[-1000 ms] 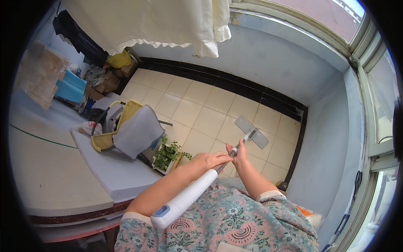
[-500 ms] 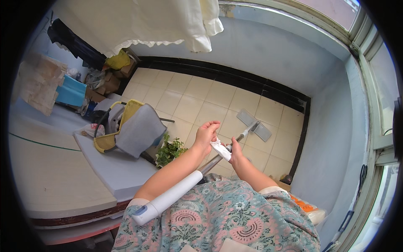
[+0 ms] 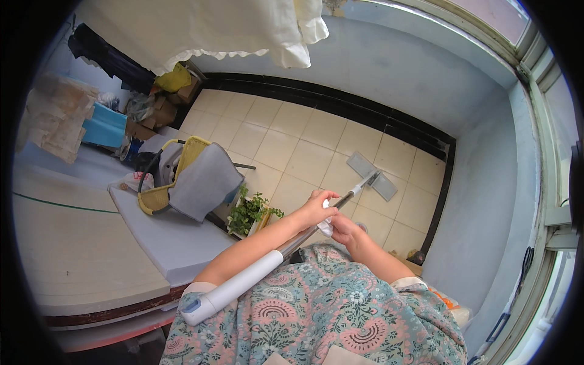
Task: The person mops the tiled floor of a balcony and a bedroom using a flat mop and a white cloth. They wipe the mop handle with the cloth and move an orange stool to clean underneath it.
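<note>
Cream floor tiles (image 3: 286,146) fill the middle of the head view, bordered by a black skirting band (image 3: 340,103) below a pale blue wall (image 3: 389,61); a window frame (image 3: 541,140) curves along the right rim; pale cloth (image 3: 243,27) hangs from the top edge.

Head view, things in hand: a flat mop (image 3: 292,246) runs diagonally from lower left to upper right; its white grip end (image 3: 234,286) lies beside the left forearm, near the floral garment (image 3: 316,316); its thin metal shaft passes between the two hands; its grey rectangular head (image 3: 372,176) lies flat on the tiles, near the skirting band.

Left hand (image 3: 316,208): fingers curled over the shaft from above, pressed together, touching a small white part (image 3: 326,226) fitted on the shaft.

Right hand (image 3: 344,230): closed around the shaft just below the left hand, touching the same white part; how its fingertips sit cannot be told, as they are hidden beneath.

Head view, surroundings: a small potted plant (image 3: 250,210) stands on the floor just left of the hands; a yellow-framed seat with grey cloth (image 3: 191,176) rests on a grey mat (image 3: 164,237); cardboard boxes (image 3: 176,91) and a blue box (image 3: 104,125) stand well apart at upper left.
</note>
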`<state>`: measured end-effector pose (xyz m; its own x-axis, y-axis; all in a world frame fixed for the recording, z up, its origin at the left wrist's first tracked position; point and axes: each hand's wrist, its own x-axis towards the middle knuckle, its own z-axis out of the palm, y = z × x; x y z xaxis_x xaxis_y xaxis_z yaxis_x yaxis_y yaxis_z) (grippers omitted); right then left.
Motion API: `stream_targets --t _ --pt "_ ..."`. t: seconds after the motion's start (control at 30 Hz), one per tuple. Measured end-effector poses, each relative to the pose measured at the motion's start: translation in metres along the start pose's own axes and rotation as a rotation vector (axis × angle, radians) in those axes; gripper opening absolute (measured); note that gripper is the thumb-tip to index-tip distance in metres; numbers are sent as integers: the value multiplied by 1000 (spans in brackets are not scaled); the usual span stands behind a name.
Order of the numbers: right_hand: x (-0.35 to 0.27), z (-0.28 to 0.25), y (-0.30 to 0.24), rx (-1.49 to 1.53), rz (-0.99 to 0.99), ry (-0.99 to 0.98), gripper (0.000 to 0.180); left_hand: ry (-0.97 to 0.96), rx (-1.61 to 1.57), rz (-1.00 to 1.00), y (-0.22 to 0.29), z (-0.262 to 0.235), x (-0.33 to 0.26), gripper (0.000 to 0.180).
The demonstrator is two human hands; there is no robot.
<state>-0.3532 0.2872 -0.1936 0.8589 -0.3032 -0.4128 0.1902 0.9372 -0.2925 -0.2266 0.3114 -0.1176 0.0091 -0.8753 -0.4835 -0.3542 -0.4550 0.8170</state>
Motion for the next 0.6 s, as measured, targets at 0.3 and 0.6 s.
stream_targets --t 0.3,0.6 --pt "-6 2 -20 -181 239 -10 42 -226 199 -333 12 -11 -25 71" --pt "-30 -24 -48 -469 249 236 31 -211 -438 -710 17 -9 -23 94"
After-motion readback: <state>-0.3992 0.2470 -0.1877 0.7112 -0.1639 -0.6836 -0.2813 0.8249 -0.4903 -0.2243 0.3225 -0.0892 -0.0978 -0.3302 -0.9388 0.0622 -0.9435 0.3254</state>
